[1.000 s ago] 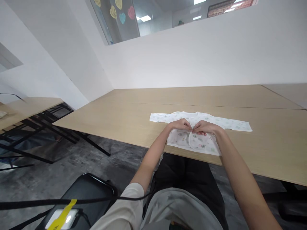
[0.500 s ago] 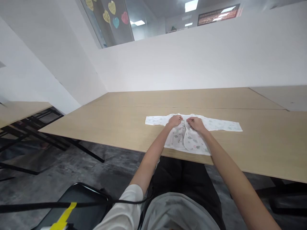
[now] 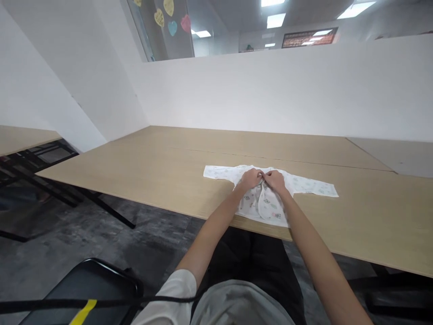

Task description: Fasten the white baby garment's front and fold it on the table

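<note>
A small white baby shirt (image 3: 250,205) with a scattered print lies face up near the table's front edge, both sleeves spread out sideways. My left hand (image 3: 252,177) pinches the cloth at the top of its front opening. Fingertip to fingertip with it, my right hand (image 3: 274,179) grips the other front edge just below the neckline. The cloth between them is drawn up slightly, and any fastener there is hidden by my fingers. Below my hands the front panels overlap down to the hem.
The shirt rests on a wide wooden table (image 3: 162,167) with a seam across it, backed by a white wall (image 3: 270,99). A black chair (image 3: 91,284) stands at lower left, a black cable (image 3: 162,298) crossing above it. Another table (image 3: 27,137) is at far left.
My two hands have come together, closing the gap between them at the neckline. The cloth there is now gathered and slightly raised. The camera view has tilted a little.
</note>
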Motion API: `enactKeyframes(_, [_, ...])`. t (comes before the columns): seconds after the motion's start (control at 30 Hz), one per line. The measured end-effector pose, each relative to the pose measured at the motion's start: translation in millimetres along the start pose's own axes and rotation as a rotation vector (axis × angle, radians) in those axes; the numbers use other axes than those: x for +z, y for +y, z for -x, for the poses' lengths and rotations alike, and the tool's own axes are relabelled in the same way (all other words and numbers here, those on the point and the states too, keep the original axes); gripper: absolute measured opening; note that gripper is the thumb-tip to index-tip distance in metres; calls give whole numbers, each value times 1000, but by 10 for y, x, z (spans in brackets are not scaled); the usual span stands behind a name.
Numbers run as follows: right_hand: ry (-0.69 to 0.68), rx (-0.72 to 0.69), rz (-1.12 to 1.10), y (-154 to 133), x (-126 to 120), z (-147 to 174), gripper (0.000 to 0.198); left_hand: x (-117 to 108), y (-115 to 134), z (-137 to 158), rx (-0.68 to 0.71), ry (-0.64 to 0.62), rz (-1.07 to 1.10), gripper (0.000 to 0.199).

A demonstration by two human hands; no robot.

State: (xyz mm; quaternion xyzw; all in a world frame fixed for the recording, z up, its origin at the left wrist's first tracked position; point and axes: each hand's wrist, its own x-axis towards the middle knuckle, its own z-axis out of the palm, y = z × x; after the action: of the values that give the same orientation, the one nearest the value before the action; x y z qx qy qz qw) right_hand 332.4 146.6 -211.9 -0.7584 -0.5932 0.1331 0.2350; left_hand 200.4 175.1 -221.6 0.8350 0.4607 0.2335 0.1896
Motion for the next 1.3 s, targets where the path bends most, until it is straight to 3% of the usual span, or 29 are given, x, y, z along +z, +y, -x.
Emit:
enactKeyframes(0.3, [-106,24,-366,114,-73,12,15,36,-28,-29,-38,78,198,24])
enactKeyframes(0.63, [-216,6,-556,76,-102,48,12,64,-91,-65,-83,101,311,24])
enactKeyframes(1.03, [-77,-81,-445,44,-20,63,6,25,-33,-42,-79,107,249,22])
enactKeyframes(1.3, [-40,55,-560,56,58,8,5,43,-16,-39,-132,109,205,23])
